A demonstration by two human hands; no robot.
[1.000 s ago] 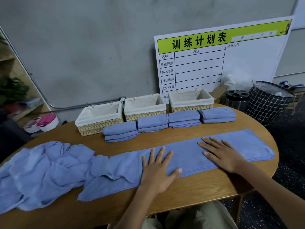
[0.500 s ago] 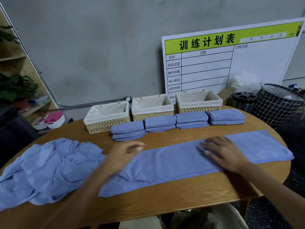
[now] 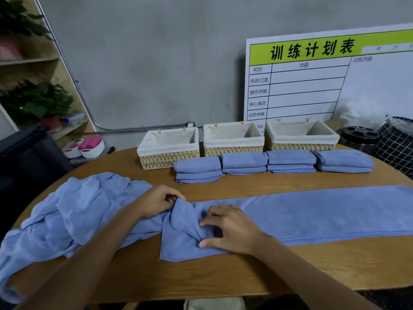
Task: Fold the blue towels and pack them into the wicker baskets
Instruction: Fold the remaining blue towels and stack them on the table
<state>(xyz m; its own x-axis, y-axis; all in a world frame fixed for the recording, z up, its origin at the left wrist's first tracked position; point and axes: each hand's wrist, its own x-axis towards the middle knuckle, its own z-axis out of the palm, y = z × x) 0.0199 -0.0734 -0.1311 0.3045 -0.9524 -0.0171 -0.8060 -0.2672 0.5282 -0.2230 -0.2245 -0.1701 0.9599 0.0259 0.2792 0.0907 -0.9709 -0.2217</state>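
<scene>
Blue long towel [image 3: 312,213] lies flat across the table [image 3: 201,280]. Both hands have left their flat pressing and moved to its bunched left end: left hand [image 3: 156,201] pinches the far corner, right hand [image 3: 228,229] gathers the near fold, ready for folding.

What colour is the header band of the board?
Lime green with black characters on the board, in the head view.

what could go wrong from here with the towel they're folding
Both the left hand and the right hand pinch the long towel where it meets the crumpled pile; lifting could drag the pile along. The bunched end may also fold unevenly.
</scene>
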